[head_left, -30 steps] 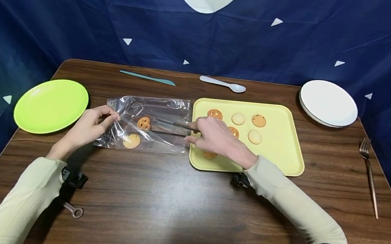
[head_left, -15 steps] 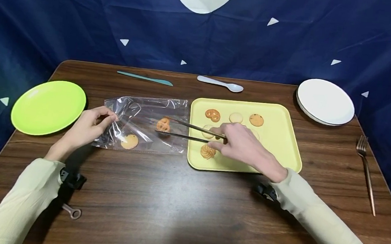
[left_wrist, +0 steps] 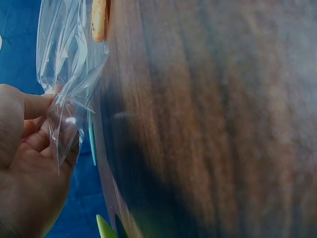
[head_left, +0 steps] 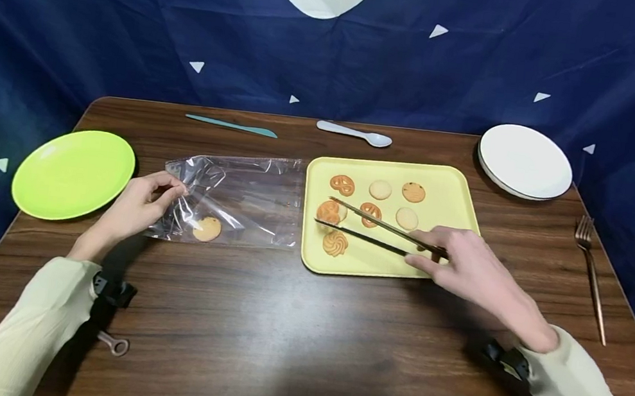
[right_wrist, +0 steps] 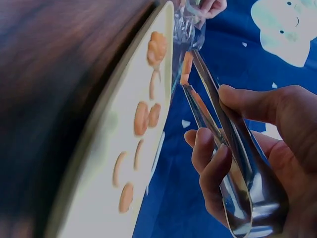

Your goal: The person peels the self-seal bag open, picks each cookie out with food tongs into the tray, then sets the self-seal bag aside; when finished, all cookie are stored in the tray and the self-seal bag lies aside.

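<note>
In the head view my left hand [head_left: 139, 205] pinches the crumpled left end of a clear plastic bag [head_left: 263, 186] lying flat on the table. One round cookie [head_left: 207, 229] lies within it. My right hand [head_left: 473, 266] grips metal tongs [right_wrist: 262, 198], thumb on one arm and fingers on the other. Between the tongs' tips a pretzel-shaped cookie [head_left: 329, 211] is held above the left part of the yellow tray [head_left: 456, 206], partly covering a pale cookie below. A swirled cookie [head_left: 335, 244], another pretzel cookie [head_left: 342, 184] and several round ones lie on the tray.
A green plate [head_left: 72, 175] stands at the left, white dishes [head_left: 525, 158] at the back right. A fork [head_left: 594, 272] lies near the right edge; a teal knife [head_left: 232, 126] and pale spoon [head_left: 353, 133] along the back. A ring-ended handle [head_left: 118, 346] shows beside the left forearm.
The right hand has drawn the tongs and pretzel cookie rightward, out of the bag and over the tray. One round cookie stays in the bag. The left hand keeps its pinch in place.
</note>
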A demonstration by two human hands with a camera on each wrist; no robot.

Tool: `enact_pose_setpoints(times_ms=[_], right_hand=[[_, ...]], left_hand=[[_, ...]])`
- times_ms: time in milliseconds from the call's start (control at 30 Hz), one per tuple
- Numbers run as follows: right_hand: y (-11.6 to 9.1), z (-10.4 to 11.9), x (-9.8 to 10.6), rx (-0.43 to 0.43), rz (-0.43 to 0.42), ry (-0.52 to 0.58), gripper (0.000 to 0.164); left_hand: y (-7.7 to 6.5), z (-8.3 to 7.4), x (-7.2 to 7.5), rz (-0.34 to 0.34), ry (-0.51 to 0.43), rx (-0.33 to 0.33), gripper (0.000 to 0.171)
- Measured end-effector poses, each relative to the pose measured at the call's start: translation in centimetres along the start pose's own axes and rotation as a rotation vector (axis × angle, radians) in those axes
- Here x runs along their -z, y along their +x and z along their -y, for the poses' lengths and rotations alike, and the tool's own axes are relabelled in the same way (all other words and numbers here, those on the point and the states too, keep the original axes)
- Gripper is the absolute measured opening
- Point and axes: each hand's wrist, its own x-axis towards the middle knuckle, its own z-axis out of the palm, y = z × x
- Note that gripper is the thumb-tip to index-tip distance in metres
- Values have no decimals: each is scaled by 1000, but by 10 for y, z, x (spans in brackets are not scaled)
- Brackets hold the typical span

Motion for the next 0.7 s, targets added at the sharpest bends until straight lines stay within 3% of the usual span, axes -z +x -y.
enact_pose_setpoints(times_ms=[367, 700], right_hand=[[-53, -21, 10, -33, -39, -72, 32], [-70, -31, 5, -45, -50, -77, 31]], left_hand=[[1, -1, 1, 4, 0, -5, 19], [-2, 1, -1, -6, 22, -23, 16]])
